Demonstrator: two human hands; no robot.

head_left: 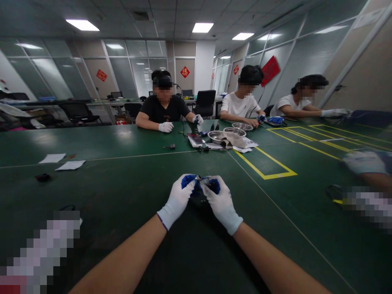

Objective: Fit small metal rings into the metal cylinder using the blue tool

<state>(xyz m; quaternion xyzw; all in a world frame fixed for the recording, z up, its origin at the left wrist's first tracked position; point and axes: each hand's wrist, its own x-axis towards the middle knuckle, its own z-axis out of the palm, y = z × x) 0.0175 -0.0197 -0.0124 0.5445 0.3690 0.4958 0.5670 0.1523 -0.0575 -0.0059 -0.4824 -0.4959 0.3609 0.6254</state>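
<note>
Both my hands wear white gloves with blue on the palm side and meet above the green table, near the middle of the view. My left hand pinches a small metallic piece between thumb and fingers. From the other side, my right hand has its fingers closed on a small dark part beside that piece. The two parts are close together, and whether they are joined is too small to tell. Curled fingers cover most of what is held.
Metal bowls, a cloth and papers lie ahead. Three people sit across the table. At the right edge is another person's gloved hand. Paper sheets and a small dark object lie left. Yellow tape marks the table.
</note>
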